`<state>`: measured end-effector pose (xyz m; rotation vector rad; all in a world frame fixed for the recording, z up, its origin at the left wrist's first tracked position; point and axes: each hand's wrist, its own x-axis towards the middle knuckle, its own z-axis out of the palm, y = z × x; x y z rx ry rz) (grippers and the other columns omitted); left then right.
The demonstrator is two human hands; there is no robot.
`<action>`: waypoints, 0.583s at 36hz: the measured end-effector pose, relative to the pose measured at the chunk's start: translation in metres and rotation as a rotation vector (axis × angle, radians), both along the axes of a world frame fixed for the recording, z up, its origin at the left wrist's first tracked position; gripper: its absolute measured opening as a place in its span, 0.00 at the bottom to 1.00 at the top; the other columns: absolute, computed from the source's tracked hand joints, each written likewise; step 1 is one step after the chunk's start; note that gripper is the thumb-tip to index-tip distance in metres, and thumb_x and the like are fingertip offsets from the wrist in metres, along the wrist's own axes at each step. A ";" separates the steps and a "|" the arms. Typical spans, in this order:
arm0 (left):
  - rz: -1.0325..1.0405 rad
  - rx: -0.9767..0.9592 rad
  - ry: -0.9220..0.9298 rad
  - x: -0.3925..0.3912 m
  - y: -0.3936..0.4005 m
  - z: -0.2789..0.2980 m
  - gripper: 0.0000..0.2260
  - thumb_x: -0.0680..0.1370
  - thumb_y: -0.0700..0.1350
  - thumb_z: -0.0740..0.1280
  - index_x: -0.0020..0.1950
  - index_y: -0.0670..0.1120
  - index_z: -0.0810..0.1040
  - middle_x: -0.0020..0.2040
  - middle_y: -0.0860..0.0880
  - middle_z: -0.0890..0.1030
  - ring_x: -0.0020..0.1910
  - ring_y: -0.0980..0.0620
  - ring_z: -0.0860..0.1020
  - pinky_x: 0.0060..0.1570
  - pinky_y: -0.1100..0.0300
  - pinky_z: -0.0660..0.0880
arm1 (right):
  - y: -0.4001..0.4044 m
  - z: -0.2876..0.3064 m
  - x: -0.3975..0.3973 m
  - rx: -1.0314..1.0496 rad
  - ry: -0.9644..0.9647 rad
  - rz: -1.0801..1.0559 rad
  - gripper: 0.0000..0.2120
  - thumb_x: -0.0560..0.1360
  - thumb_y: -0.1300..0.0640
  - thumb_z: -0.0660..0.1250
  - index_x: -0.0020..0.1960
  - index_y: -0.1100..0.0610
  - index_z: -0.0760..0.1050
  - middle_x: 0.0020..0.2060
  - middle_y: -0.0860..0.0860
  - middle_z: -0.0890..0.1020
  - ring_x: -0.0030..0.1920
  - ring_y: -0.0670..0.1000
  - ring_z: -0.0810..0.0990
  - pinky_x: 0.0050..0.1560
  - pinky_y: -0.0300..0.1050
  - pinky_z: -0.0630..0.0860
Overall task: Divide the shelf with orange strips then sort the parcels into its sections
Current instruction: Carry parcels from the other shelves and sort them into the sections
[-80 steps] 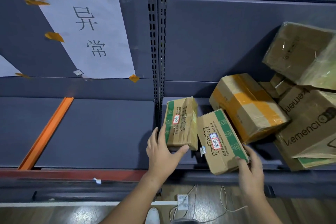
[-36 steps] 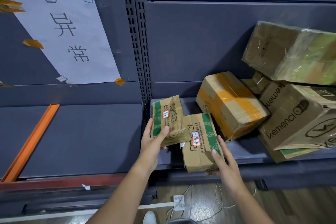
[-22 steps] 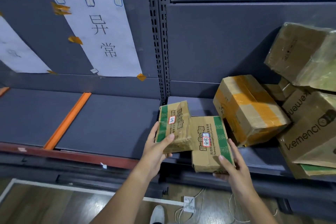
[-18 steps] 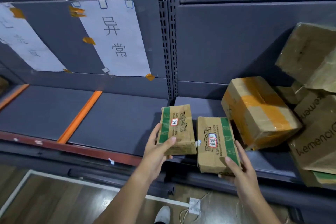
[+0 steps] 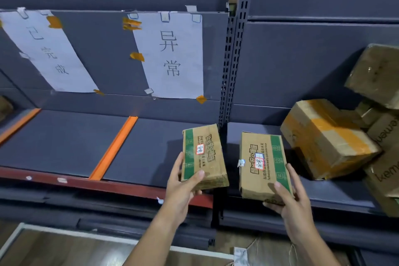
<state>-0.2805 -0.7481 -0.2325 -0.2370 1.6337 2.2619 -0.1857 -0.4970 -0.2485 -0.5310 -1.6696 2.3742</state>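
My left hand grips a small brown parcel with a green stripe, held over the right end of the left shelf. A second parcel of the same kind is gripped at its near end by my right hand, in front of the right shelf bay. Both parcels carry a small red-bordered label. An orange strip lies across the left shelf from back to front. Another orange strip lies further left.
Two paper signs, one above the section right of the strip and one further left, hang on the back panel. A pile of parcels fills the right shelf, with an orange-taped box nearest. A perforated upright separates the bays.
Both hands lifted the two green-striped parcels off the right shelf and carried them leftwards. The view swung left, bringing the second sign and second orange strip into sight.
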 end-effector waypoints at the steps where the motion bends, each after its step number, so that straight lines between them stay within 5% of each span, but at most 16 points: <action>1: -0.006 0.004 -0.001 -0.002 -0.012 0.000 0.34 0.74 0.36 0.74 0.73 0.62 0.67 0.58 0.52 0.85 0.57 0.44 0.84 0.53 0.43 0.75 | -0.013 0.001 -0.002 0.003 0.001 -0.002 0.54 0.46 0.35 0.86 0.70 0.34 0.71 0.59 0.44 0.85 0.58 0.55 0.84 0.40 0.53 0.85; 12: 0.015 -0.064 -0.028 -0.031 -0.138 -0.001 0.37 0.74 0.36 0.75 0.76 0.60 0.64 0.59 0.52 0.85 0.58 0.45 0.83 0.49 0.45 0.75 | -0.142 0.010 -0.041 -0.002 0.008 -0.070 0.52 0.43 0.31 0.84 0.66 0.32 0.74 0.55 0.42 0.85 0.55 0.51 0.86 0.39 0.53 0.85; 19: 0.062 -0.165 -0.056 -0.052 -0.173 -0.006 0.40 0.72 0.38 0.78 0.77 0.61 0.64 0.56 0.55 0.85 0.55 0.50 0.84 0.47 0.52 0.78 | -0.176 0.018 -0.065 -0.037 -0.008 -0.098 0.39 0.60 0.43 0.82 0.69 0.37 0.74 0.58 0.45 0.85 0.56 0.53 0.85 0.38 0.54 0.85; 21: 0.063 -0.196 -0.060 -0.057 -0.175 -0.007 0.39 0.72 0.39 0.78 0.75 0.64 0.65 0.55 0.58 0.85 0.54 0.52 0.85 0.47 0.53 0.78 | -0.179 0.018 -0.075 -0.052 -0.001 -0.088 0.43 0.56 0.41 0.84 0.69 0.37 0.74 0.59 0.46 0.85 0.54 0.54 0.86 0.37 0.53 0.85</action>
